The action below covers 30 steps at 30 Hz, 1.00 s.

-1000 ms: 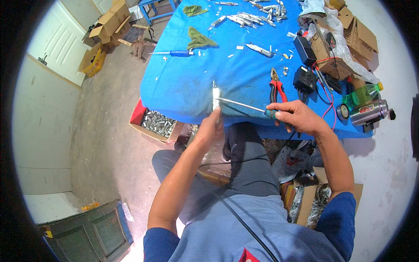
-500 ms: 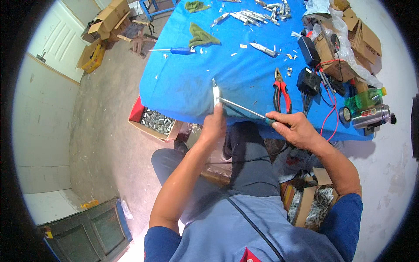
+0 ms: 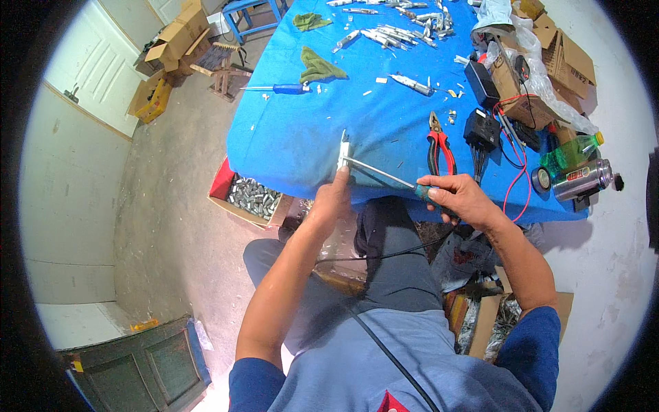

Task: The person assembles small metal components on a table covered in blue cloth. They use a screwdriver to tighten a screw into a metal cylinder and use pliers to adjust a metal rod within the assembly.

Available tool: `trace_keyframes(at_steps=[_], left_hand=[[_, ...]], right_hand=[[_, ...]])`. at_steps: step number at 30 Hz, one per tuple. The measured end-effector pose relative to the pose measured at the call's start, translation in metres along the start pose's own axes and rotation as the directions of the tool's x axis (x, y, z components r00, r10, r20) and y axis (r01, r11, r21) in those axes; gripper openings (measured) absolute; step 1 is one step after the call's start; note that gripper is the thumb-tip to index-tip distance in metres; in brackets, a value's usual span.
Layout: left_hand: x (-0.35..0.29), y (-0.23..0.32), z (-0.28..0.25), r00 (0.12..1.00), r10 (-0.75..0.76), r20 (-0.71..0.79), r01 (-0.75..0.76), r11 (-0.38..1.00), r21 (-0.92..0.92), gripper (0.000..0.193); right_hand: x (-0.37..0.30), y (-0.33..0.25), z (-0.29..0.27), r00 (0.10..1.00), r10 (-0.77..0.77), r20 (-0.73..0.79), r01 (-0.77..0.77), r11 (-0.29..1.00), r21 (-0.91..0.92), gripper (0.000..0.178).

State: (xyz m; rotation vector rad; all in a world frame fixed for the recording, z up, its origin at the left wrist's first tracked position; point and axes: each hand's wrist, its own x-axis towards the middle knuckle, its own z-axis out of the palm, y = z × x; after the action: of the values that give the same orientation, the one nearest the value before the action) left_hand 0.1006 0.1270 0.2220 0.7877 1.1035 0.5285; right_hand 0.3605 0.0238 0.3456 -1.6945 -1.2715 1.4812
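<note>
My left hand (image 3: 331,199) is closed on a small slim white device (image 3: 344,150) with a metal tip, held pointing away from me at the near edge of the blue-covered table (image 3: 288,137). In my right hand (image 3: 461,199) is a screwdriver (image 3: 382,172) with a dark green handle. Its shaft reaches left, and the tip meets the white device just beyond my left thumb. Pliers (image 3: 440,145) with red and black handles lie right of the device. Farther off rests a similar white device (image 3: 412,84).
Several more white devices (image 3: 388,36) lie piled at the back, near green cloths (image 3: 320,66). A blue-handled screwdriver (image 3: 281,88) lies at the left. Black adapters (image 3: 482,129), a green bottle (image 3: 573,154) and a metal flask (image 3: 582,180) crowd the right side. A box of small metal pieces (image 3: 252,197) stands below.
The view has shifted slightly, so the table sits a little lower and further right. Both hands keep their grips, and the screwdriver tip stays against the white device.
</note>
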Motion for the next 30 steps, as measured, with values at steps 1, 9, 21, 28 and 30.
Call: trace_keyframes(at_steps=[1, 9, 21, 28, 30], left_hand=[[-0.001, 0.000, 0.001, 1.000, 0.000, 0.008, 0.000, 1.000, 0.000, 0.059], [0.004, -0.004, 0.004, 0.998, 0.023, -0.056, -0.024, 1.000, -0.020, 0.058], [-0.004, -0.003, 0.001, 0.999, 0.025, 0.036, -0.023, 0.998, -0.059, 0.061], [-0.007, -0.003, 0.005, 0.999, -0.034, -0.011, 0.032, 0.991, -0.129, 0.063], [-0.015, 0.000, 0.007, 0.998, -0.069, 0.005, 0.069, 0.975, -0.212, 0.063]], right_hand=[[0.003, 0.008, 0.001, 0.999, -0.045, -0.007, 0.045, 0.999, -0.026, 0.031], [-0.008, 0.006, 0.030, 0.816, -0.578, -0.015, 0.408, 0.595, -0.692, 0.026], [-0.018, -0.013, 0.041, 0.824, -0.566, -0.011, 0.316, 0.475, -0.822, 0.025], [-0.003, 0.014, 0.028, 0.760, -0.635, -0.136, 0.492, 0.699, -0.519, 0.040], [-0.008, 0.012, 0.028, 0.853, -0.425, -0.303, 0.407, 0.905, -0.122, 0.046]])
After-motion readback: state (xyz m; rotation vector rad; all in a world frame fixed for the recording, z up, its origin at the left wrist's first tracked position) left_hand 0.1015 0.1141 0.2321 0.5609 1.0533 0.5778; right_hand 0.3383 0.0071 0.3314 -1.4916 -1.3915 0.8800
